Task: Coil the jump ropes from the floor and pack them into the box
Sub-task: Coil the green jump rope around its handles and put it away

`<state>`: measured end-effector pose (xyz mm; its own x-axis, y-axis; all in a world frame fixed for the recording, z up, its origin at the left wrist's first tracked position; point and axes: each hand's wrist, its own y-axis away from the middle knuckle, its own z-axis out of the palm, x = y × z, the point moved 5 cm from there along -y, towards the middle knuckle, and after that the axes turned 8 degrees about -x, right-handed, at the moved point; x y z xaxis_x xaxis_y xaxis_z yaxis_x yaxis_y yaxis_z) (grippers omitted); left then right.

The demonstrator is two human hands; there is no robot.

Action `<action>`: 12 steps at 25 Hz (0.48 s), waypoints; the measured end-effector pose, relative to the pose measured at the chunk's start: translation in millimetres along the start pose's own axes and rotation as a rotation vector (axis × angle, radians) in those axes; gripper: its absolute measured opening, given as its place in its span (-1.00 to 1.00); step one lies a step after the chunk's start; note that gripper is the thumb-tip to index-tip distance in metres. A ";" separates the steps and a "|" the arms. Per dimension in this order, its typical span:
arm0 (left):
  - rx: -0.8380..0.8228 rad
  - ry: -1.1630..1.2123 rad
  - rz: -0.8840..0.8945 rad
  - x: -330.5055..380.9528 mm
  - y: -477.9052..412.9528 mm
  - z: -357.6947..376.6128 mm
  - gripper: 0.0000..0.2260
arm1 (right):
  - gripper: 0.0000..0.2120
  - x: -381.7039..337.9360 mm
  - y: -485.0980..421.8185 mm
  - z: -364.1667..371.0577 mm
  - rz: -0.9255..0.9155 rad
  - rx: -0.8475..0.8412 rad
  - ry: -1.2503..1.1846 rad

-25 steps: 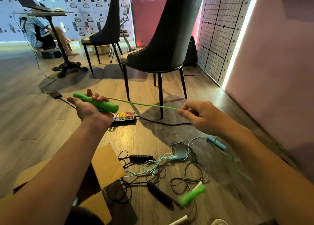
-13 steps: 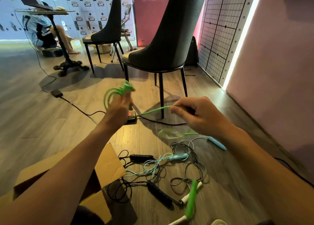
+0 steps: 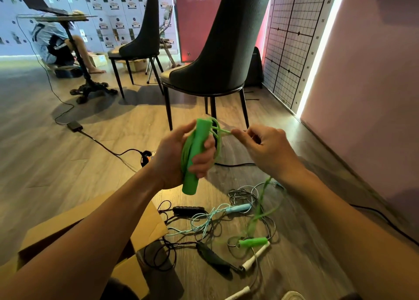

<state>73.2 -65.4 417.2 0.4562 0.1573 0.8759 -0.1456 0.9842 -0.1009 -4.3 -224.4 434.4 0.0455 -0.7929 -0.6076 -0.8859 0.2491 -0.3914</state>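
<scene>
My left hand [image 3: 179,157] grips the green handle [image 3: 196,154] of a green jump rope, held upright, with several loops of green cord wound round hand and handle. My right hand [image 3: 265,150] pinches the green cord just right of the handle top. The cord trails down, blurred, to the second green handle [image 3: 252,241] on the floor. Below lie tangled ropes: a light blue one [image 3: 238,208], a black one [image 3: 212,257] and a white-handled one [image 3: 256,255]. The open cardboard box [image 3: 145,227] sits at lower left under my left forearm.
A black chair [image 3: 217,57] stands just beyond my hands, another chair [image 3: 140,43] farther left. A power strip [image 3: 147,157] and black cable cross the floor behind my left hand. A person sits at a pedestal table [image 3: 86,82] far left. A pink wall runs along the right.
My left hand has turned the handle upright and more green cord is wound round it. My right hand moved closer to the handle. The loose green handle on the floor slid.
</scene>
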 end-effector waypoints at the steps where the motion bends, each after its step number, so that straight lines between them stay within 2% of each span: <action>1: -0.024 0.124 0.108 6.4 -0.4 0.7 -0.58 | -0.59 -4.3 -0.3 7.2 -0.010 -0.064 -0.016; 3: -0.030 0.320 0.320 19.5 1.0 -4.1 -0.67 | -0.65 -10.8 0.5 20.6 -0.023 -0.219 -0.004; 5: 0.052 0.454 0.484 28.6 5.2 -14.2 -0.70 | -0.74 -13.9 0.6 28.3 -0.028 -0.328 0.027; 8: 0.204 0.487 0.630 31.5 7.5 -25.8 -0.69 | -0.75 -15.4 -0.2 35.7 0.007 -0.404 -0.022; 12: 0.412 0.478 0.776 38.5 10.0 -39.9 -0.67 | -0.69 -17.6 7.4 54.9 0.078 -0.589 -0.002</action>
<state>124.2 -46.3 431.0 0.3977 0.8498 0.3459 -0.8043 0.5043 -0.3142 13.8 -178.1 404.2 -0.0296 -0.7837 -0.6204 -0.9936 -0.0445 0.1036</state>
